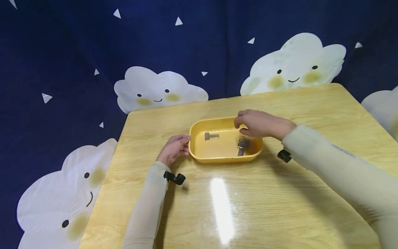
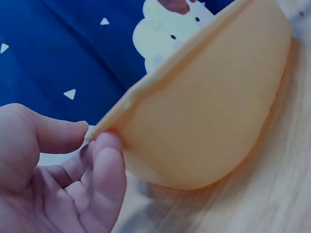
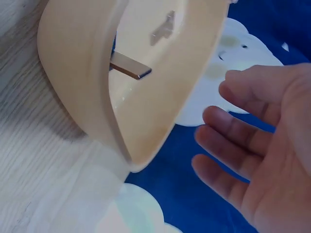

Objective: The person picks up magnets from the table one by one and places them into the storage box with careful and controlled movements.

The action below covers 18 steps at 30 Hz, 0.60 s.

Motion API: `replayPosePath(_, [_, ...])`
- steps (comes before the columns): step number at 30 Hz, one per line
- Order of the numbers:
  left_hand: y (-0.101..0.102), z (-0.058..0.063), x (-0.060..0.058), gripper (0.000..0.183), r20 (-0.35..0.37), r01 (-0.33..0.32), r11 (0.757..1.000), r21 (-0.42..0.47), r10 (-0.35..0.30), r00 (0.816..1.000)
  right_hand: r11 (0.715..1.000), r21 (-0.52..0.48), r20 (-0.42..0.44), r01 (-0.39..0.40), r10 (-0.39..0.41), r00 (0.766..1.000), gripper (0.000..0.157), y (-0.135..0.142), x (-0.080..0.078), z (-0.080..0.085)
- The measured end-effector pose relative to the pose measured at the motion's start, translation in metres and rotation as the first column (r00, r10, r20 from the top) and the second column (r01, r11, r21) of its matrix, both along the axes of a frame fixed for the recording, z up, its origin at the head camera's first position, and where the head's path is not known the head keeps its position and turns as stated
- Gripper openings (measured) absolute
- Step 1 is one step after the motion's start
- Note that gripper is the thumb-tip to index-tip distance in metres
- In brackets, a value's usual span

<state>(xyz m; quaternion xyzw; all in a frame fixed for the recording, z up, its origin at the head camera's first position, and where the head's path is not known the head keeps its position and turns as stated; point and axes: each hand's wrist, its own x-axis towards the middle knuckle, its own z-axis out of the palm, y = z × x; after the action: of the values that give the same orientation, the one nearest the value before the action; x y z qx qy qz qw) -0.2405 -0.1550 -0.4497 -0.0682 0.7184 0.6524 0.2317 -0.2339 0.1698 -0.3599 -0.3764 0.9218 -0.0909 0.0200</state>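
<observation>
A yellow plastic tray (image 1: 222, 160) with raised walls stands on the wooden table. At its left end, my left hand (image 1: 175, 148) pinches the rim between thumb and fingers; the left wrist view shows this grip on the tray wall (image 2: 204, 116). My right hand (image 1: 256, 123) hovers over the tray's right end with fingers loosely bent and holds nothing. Inside, a small T-shaped metal piece (image 1: 207, 136) lies toward the left. More metal, dark and shiny pieces (image 1: 243, 143), lies at the right end below my right hand; their exact kind and number are unclear.
The light wood table (image 1: 192, 207) reaches around the tray on all sides, with a bright glare strip in front. A dark blue cloth (image 1: 186, 45) with clouds and white triangles hangs behind and to the sides. Each wrist carries a small black camera (image 1: 174, 178).
</observation>
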Motion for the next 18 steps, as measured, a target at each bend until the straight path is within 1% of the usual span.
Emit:
replayPosePath(3, [-0.002, 0.002, 0.0, 0.028, -0.011, 0.007, 1.0, 0.007, -0.006, 1.0, 0.995, -0.088, -0.05, 0.043, -0.048, 0.998, 0.012, 0.013, 0.007, 0.006])
replayPosePath(6, [-0.002, 0.003, 0.0, 0.029, -0.027, 0.026, 0.999, 0.02, -0.026, 0.999, 0.979, -0.164, -0.065, 0.117, -0.129, 0.989, 0.013, 0.029, 0.014, 0.014])
replayPosePath(8, [-0.002, 0.003, 0.0, 0.028, -0.032, 0.033, 0.999, 0.02, -0.033, 0.999, 0.968, -0.198, -0.073, 0.151, -0.168, 0.983, 0.015, 0.038, 0.018, 0.019])
replayPosePath(12, [-0.002, 0.002, 0.0, 0.025, -0.026, 0.024, 1.0, 0.008, -0.024, 0.999, 0.954, -0.225, -0.055, 0.2, -0.217, 0.975, 0.019, 0.05, 0.026, 0.024])
replayPosePath(15, [-0.002, 0.003, 0.001, 0.026, -0.016, 0.013, 1.0, 0.006, -0.013, 1.0, 0.948, -0.232, -0.033, 0.22, -0.234, 0.972, 0.022, 0.055, 0.031, 0.023])
replayPosePath(18, [-0.002, 0.002, 0.001, 0.025, -0.007, 0.009, 1.0, 0.013, -0.009, 1.0, 0.943, -0.25, -0.024, 0.221, -0.235, 0.972, 0.027, 0.059, 0.034, 0.021])
